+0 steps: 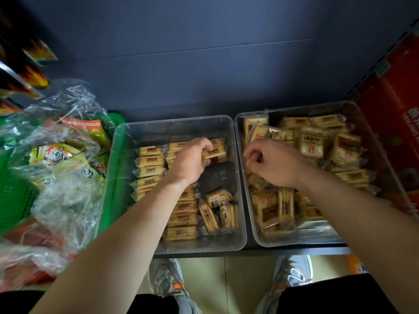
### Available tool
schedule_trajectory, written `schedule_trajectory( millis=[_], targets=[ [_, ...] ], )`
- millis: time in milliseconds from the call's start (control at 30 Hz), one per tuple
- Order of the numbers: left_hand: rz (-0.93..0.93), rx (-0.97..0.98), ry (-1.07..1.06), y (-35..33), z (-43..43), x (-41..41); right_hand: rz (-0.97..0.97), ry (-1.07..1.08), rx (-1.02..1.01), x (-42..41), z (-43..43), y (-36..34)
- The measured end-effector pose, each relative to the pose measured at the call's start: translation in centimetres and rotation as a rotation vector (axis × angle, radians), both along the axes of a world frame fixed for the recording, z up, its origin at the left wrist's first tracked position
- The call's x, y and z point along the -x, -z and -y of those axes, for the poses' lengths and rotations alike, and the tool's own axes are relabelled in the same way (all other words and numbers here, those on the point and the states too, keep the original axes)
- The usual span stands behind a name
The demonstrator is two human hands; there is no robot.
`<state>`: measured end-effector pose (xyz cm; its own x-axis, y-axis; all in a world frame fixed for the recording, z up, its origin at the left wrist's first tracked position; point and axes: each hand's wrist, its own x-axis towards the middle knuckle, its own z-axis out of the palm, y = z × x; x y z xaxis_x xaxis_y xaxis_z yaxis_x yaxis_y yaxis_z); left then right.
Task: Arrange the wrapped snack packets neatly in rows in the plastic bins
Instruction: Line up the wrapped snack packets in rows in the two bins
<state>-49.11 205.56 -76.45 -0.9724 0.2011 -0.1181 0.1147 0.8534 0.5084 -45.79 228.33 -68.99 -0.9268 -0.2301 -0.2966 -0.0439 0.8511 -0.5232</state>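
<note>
Two clear plastic bins stand side by side on a dark shelf. In the left bin [172, 123] yellow wrapped snack packets [150, 171] lie in two neat rows, and a few loose packets [217, 207] lie askew at its right side. My left hand [192, 162] grips one yellow packet [215, 152] near the bin's far right. The right bin [294, 240] holds a jumbled heap of the same packets [313, 143]. Over that bin's left edge hovers my right hand [272, 162], fingers curled, with nothing visible in it.
A green basket [15, 196] at the left holds bagged snacks under crumpled clear plastic [65, 155]. A red carton [392, 123] stands at the right. A dark wall rises behind the bins. My shoes [292, 270] stand on the floor below the shelf edge.
</note>
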Motion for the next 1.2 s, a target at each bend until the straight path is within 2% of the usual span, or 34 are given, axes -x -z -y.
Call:
schedule_trajectory(
  millis=[233,367,433,533,567,633,700,900,1033,1100,1200],
  targets=[
    [-0.151,0.201,0.055,1.7,-0.2,-0.1,-0.021,-0.020,-0.028,0.1,0.0,0.5],
    [-0.158,0.227,0.059,0.3,0.3,-0.4,-0.022,-0.030,-0.032,0.1,0.0,0.5],
    [-0.081,0.221,0.100,-1.8,0.3,-1.0,-0.012,-0.030,-0.030,0.0,0.2,0.2],
    [0.368,0.084,0.217,-4.4,-0.4,-2.6,0.008,-0.022,-0.025,-0.2,0.3,-0.4],
    [0.483,0.116,0.284,-4.6,-0.6,-3.3,0.017,-0.024,-0.021,-0.2,0.3,-0.6],
    [0.534,0.227,0.371,-4.2,-0.5,-4.7,0.030,-0.032,-0.014,-0.3,0.4,-1.0],
    [0.458,0.233,0.365,-3.5,-0.3,-5.5,0.020,-0.037,-0.016,-0.5,0.3,-1.2],
    [0.379,0.061,0.198,-3.7,-0.1,-5.9,0.022,-0.070,-0.032,-1.1,-0.2,-1.8],
    [0.450,-0.155,0.032,-7.2,1.0,-5.4,-0.039,-0.081,-0.021,-1.6,0.7,-2.5],
    [0.465,-0.282,-0.035,-10.0,1.8,-5.4,-0.032,-0.096,0.080,-2.1,1.7,-3.3],
    [0.530,-0.611,-0.119,-13.6,3.4,-6.2,0.158,-0.098,0.333,-2.7,3.1,-4.3]
  ],
)
